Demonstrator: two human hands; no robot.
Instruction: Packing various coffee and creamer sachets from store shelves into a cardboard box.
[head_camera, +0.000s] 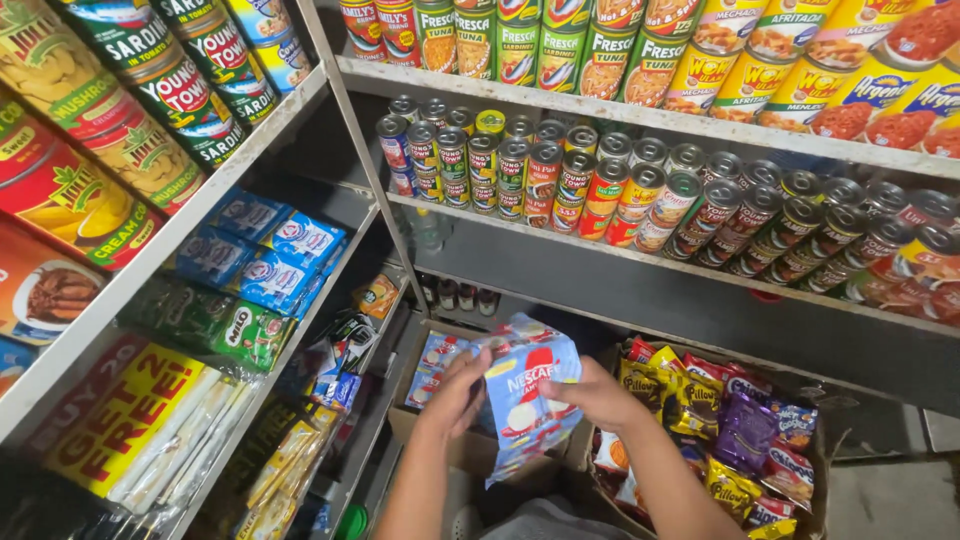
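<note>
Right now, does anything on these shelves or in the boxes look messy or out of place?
Mostly tidy. Only the cardboard box of snack packets looks jumbled, packets lying at all angles. Both the left hand and right hand hold a blue sachet pack; cans stand in rows.

blue-white sachet pack (525, 400) centre, cans (620, 190) on shelves

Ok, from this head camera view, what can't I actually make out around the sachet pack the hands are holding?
- Sachet pack: its back and lower end are hidden; motion blur softens it.
- Left hand and right hand: fingertips hidden behind the pack.
- Cardboard box behind: contents mostly covered by the hands and pack.
- Snack packets: lower ones cut off by the bottom edge.
- Small bottles under the shelf: too dark and small.
</note>
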